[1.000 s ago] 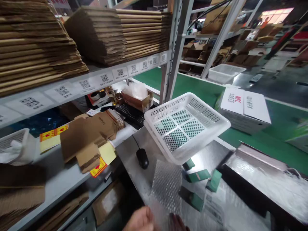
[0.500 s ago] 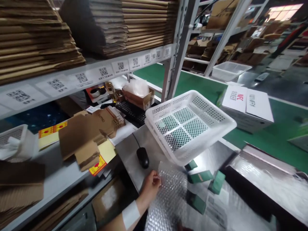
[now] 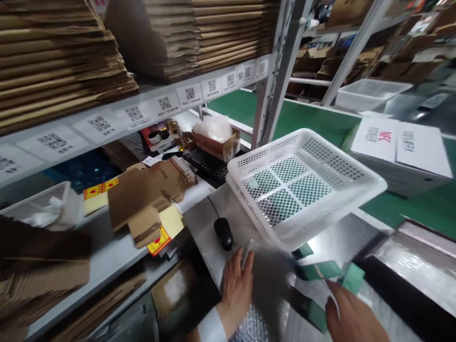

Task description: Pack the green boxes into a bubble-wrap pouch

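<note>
bubble wrap (image 3: 251, 325) shows at the near edge of the metal worktop (image 3: 201, 228), a shiny, crumpled patch beside the left hand (image 3: 237, 287), while a dark blur farther right hides how far the sheet runs. the left hand is wide, thumb and fingers parted, with a wisp of clear film (image 3: 250, 247) between them; its fingertips come just short of the black mouse (image 3: 223, 233). the right hand (image 3: 356, 311), fingers curved, is at near right, next to the green boxes (image 3: 322, 270), and a pale blurred strip (image 3: 315, 289) shows by its fingertips; whether it grips anything cannot be told. handling the sheet well seems to call for a light, flat left palm that stops it sliding without popping the bubbles, and for the right hand to work low and slowly so the boxes are not swept aside. the mouse is best left clear of the sheet, and the near wall of the white basket (image 3: 317, 230), on the far side, could catch a lifted edge, so a low, even pull looks safer.
</note>
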The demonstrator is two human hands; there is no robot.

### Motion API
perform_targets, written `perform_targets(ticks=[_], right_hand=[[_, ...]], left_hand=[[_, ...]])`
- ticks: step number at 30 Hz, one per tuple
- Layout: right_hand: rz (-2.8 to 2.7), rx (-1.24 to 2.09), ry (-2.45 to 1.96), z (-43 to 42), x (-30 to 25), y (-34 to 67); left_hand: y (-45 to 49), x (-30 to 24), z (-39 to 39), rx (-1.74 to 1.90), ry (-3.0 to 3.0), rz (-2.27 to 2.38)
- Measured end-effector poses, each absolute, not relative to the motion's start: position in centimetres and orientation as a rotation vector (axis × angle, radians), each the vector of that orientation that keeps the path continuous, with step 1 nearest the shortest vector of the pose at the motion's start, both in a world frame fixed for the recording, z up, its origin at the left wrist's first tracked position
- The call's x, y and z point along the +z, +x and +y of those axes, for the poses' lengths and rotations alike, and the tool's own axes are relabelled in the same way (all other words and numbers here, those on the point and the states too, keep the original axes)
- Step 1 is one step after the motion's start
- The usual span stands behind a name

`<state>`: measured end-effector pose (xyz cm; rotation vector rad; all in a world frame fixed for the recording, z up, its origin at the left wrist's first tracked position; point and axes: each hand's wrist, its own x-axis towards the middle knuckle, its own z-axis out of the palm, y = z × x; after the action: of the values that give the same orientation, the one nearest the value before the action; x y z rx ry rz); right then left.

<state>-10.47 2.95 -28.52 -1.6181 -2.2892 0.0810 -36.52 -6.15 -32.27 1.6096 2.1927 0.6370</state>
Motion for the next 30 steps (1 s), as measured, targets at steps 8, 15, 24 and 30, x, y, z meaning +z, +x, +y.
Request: perform_targets(ticks=[8, 15, 24, 30], right_hand=[[-2.639, -0.478, -0.94, 10.4, -28.9, -8.6], [-2.699, -0.188, -0.987, 5.6, -25.3, -16.0], [-2.783, -0.02, -1.277, 6.1, -27.9, -20.1], [-2.629, 0.311, -1.422, 6.2, -24.2, -16.3]], left_hand=[[-37.6, -30.9, -9.1, 0.528, 1.761, 1.935], [-36.6, -31.8, -11.6, 0.561, 1.885, 1.645], [-38.2, -31.2, -11.6, 0.619, 1.853, 1.687], [-40.5, -30.0, -9.2, 0.507, 1.436, 2.127]])
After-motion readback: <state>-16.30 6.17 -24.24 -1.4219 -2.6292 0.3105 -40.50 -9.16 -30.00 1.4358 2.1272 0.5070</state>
